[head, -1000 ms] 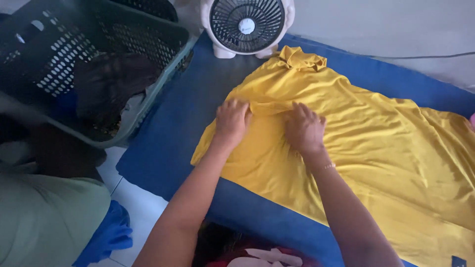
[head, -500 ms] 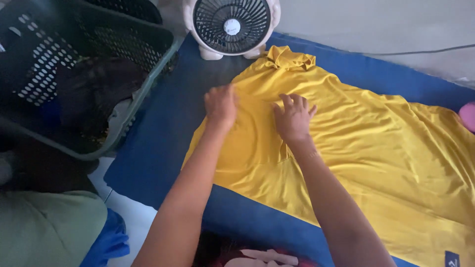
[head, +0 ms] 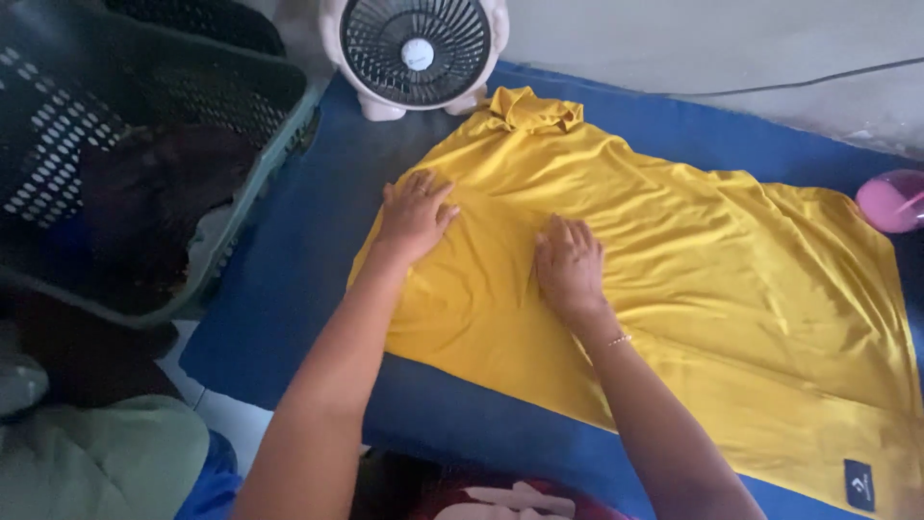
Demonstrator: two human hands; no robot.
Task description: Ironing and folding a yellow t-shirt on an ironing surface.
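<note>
- The left hand point(head: 414, 214) lies flat and open on the yellow cloth point(head: 674, 289), fingers spread, close to the cloth's left edge.
- The right hand point(head: 570, 265) is also open and flat on the cloth, just beside the left one, with a thin bracelet at the wrist. Neither hand grips anything.
- The cloth is spread on a blue mat point(head: 308, 241). It covers the middle and the right part of the mat, and its bunched end point(head: 534, 108) points to the far edge, near the fan point(head: 416, 48).
- Many soft wrinkles run over the right part of the cloth; under the hands it looks smoother.
- In my judgement the hands are smoothing the cloth. To do it well, the palms should stay flat and move outward from the middle to the edges, so the folds do not gather again.
- One hand can hold the cloth in place while the other one strokes, because thin cloth slides easily on the mat.
- A dark basket point(head: 125, 144) stands at the mat's left edge, and a pink round thing point(head: 890, 200) is at the right edge.
</note>
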